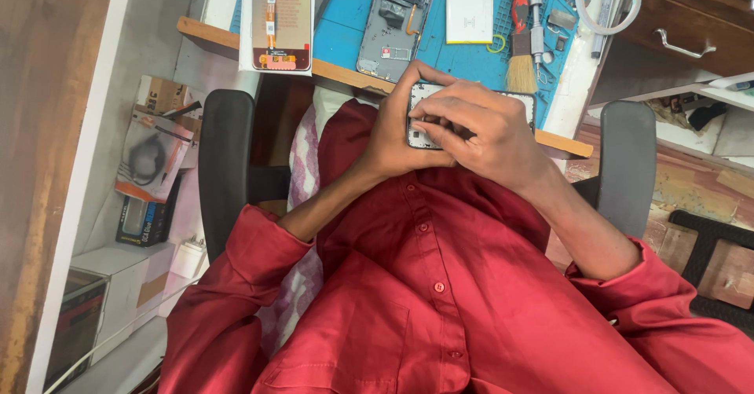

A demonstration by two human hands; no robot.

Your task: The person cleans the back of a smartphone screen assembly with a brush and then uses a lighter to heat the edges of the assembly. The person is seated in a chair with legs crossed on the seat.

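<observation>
Over the blue-matted work surface (353, 29) edge, both hands, left (393, 139) and right (483, 131), clamp together on a small pale-framed phone body (420, 95) (mostly hidden), which could slip into the lap if pressed unevenly.

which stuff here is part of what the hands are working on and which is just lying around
In hand:
- phone frame, held by left hand and right hand

Lying about:
- opened phone body
- white battery
- brush
- red-handled tool
- screen part
- blue mat
</observation>
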